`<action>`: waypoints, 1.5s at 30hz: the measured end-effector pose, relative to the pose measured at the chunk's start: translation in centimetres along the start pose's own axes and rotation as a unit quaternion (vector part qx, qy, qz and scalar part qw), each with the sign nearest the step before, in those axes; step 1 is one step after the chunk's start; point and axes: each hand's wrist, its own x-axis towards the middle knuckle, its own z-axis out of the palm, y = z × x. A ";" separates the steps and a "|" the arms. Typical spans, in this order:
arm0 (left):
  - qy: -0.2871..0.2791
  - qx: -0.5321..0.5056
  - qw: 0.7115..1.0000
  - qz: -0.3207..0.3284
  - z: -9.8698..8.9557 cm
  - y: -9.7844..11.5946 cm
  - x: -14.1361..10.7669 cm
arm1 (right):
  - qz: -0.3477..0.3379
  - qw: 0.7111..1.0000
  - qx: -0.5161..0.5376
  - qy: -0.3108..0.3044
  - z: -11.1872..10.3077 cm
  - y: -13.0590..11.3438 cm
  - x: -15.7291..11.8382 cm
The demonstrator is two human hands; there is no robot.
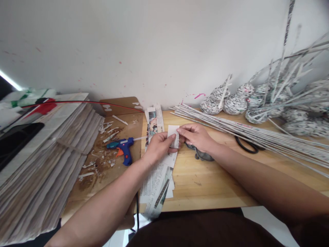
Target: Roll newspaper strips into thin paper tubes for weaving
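My left hand (160, 145) is closed on a white paper strip (173, 129), with the thumb lying over it. My right hand (194, 136) pinches the strip's right edge near its top. Below the hands the printed newspaper strip (160, 188) runs down past the table's front edge. More newspaper strips (155, 120) lie behind my left hand. A dark grey bundle (204, 156) rests on the table under my right wrist. To the left, a blue glue gun (125, 149) with an orange trigger lies on stained cardboard.
A tall stack of folded newspaper (51, 151) stands at the left. Long rolled paper sticks (231, 127) cross the right side, over black scissors (246, 145). Woven paper shapes (235, 103) with upright sticks fill the back right. A red and black cable (102, 103) runs behind the cardboard.
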 end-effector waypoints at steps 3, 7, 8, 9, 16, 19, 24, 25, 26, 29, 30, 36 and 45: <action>0.006 0.005 1.000 0.002 0.0 0.0 0.0 | -0.003 1.000 -0.002 -0.006 -0.1 0.2 0.1; 0.018 -0.006 1.000 0.009 -0.2 -0.1 0.2 | -0.001 1.000 0.013 -0.021 -0.3 0.5 0.1; 0.019 -0.010 1.000 0.009 -0.2 -0.2 0.2 | -0.003 1.000 0.012 -0.019 -0.3 0.5 0.1; 0.019 -0.013 1.000 0.009 -0.2 -0.2 0.2 | -0.008 1.000 0.007 -0.016 -0.2 0.4 0.1; 0.022 -0.008 1.000 0.011 -0.1 -0.3 0.2 | -0.033 0.999 -0.035 0.004 0.1 0.3 0.0; 0.028 -0.008 1.000 0.007 -0.1 -0.2 0.2 | -0.032 0.999 -0.037 0.007 0.2 0.5 0.0; 0.026 -0.011 1.000 0.001 -0.1 0.1 0.1 | -0.026 0.999 -0.011 -0.017 0.0 0.6 0.1; 0.025 -0.009 1.000 -0.002 -0.1 0.1 0.1 | -0.025 1.000 -0.006 -0.015 -0.1 0.5 0.1; 0.026 -0.007 1.000 -0.003 -0.1 0.1 0.0 | -0.022 1.000 -0.002 -0.013 -0.1 0.5 0.1; 0.025 -0.002 1.000 -0.004 0.0 0.1 0.0 | -0.011 1.000 -0.006 -0.005 -0.1 0.4 0.1; 0.024 0.000 1.000 -0.003 0.0 0.0 0.0 | -0.009 1.000 -0.009 0.000 0.0 0.3 0.0; 0.019 0.018 1.000 0.010 0.1 0.1 0.0 | -0.001 0.999 0.015 0.040 0.4 0.1 -0.1; 0.021 0.022 1.000 0.003 0.1 0.0 -0.1 | 0.031 0.997 0.065 0.016 -0.1 0.0 0.2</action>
